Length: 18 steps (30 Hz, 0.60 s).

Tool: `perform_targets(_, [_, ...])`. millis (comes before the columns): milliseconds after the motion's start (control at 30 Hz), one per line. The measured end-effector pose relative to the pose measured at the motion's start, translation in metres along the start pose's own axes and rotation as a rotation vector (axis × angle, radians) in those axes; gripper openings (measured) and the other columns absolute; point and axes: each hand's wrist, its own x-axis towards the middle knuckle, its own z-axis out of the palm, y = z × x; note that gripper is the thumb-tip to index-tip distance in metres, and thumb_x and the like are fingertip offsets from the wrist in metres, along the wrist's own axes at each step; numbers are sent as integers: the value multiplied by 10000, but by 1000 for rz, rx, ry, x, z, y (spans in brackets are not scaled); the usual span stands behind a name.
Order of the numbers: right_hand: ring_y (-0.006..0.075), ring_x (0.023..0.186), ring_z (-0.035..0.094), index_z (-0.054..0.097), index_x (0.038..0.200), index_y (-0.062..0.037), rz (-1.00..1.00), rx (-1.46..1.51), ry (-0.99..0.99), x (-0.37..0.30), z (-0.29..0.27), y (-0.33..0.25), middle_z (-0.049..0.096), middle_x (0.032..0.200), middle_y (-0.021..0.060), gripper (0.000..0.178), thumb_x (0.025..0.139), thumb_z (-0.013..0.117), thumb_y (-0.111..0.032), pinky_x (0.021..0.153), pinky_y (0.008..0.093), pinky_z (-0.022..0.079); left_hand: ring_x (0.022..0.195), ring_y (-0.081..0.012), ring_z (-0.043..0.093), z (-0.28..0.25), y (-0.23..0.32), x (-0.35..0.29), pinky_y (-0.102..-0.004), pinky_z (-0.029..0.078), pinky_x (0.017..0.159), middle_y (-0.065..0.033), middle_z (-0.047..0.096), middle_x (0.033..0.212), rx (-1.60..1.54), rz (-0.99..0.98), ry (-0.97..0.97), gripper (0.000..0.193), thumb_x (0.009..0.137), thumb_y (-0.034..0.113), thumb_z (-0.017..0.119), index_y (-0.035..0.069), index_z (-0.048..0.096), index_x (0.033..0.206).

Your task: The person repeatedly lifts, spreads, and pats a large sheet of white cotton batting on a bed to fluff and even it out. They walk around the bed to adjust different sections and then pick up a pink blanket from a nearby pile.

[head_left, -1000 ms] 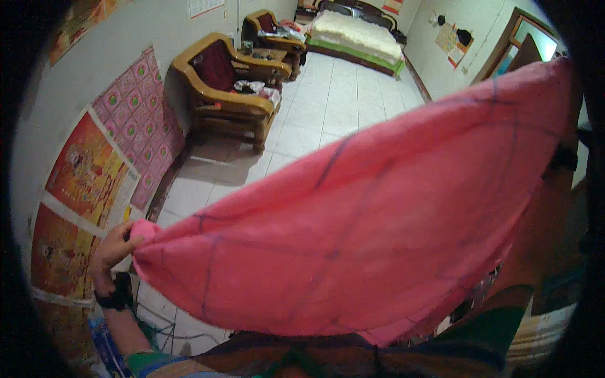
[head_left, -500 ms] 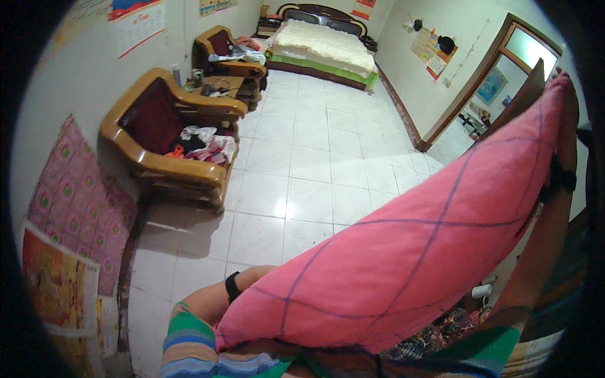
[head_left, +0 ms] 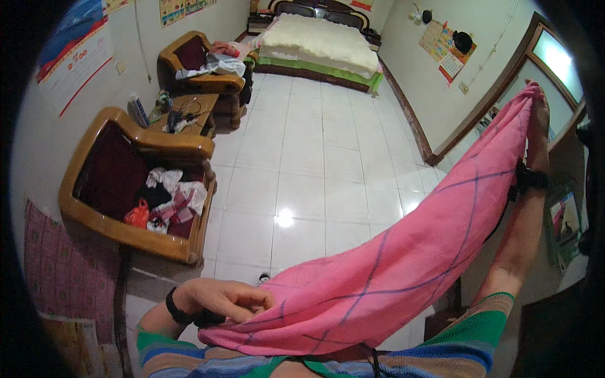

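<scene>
A pink cloth (head_left: 378, 277) with thin dark blue crossing lines hangs stretched between my two hands, from the lower middle up to the upper right. My right hand (head_left: 540, 112) is raised at arm's length and grips the bunched far end of the cloth. Close to my body, my left hand (head_left: 230, 298) is bent over the near end, its fingers curled together on the cloth's edge; the fingertips are partly hidden in the fabric. Both wrists wear black bands. What kind of cloth this is cannot be told.
A wooden armchair (head_left: 142, 238) holding clothes stands on the left, beside a small table (head_left: 205, 112) with bottles and cables. Another armchair (head_left: 233, 83) stands behind it. A bed (head_left: 318, 44) is at the far end of the tiled floor (head_left: 296, 164); a doorway is at right.
My left hand, hidden behind the cloth before, now shows on top of its near edge. The cloth has narrowed into looser folds. The view has shifted, so the armchairs sit further left.
</scene>
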Motion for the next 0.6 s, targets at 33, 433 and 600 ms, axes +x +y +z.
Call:
perform_targets(33, [123, 861, 522, 482, 1215, -30, 23, 0, 66, 9, 15, 10, 544, 996, 19, 598, 881, 488, -527, 776, 271, 453, 1109, -133, 425, -15, 9, 13, -282, 352, 946, -77, 454, 1209, 65, 32, 53, 520, 885, 249, 584, -27, 368, 1269])
perform_targets(433, [133, 924, 574, 543, 1153, -32, 47, 63, -76, 156, 26, 140, 597, 1075, 46, 470, 889, 532, -421, 825, 274, 474, 1063, -143, 484, -192, 167, 137, -294, 392, 925, -62, 537, 1143, 300, 165, 367, 394, 888, 261, 568, 20, 478, 1187])
perform_targets(600, [114, 862, 588, 554, 1112, -29, 135, -179, -40, 174, 38, 203, 616, 980, 41, 521, 851, 550, -480, 789, 264, 484, 857, -91, 545, -322, 233, 160, -242, 465, 759, -11, 581, 1006, 71, 287, 679, 292, 896, 277, 549, 73, 534, 1104])
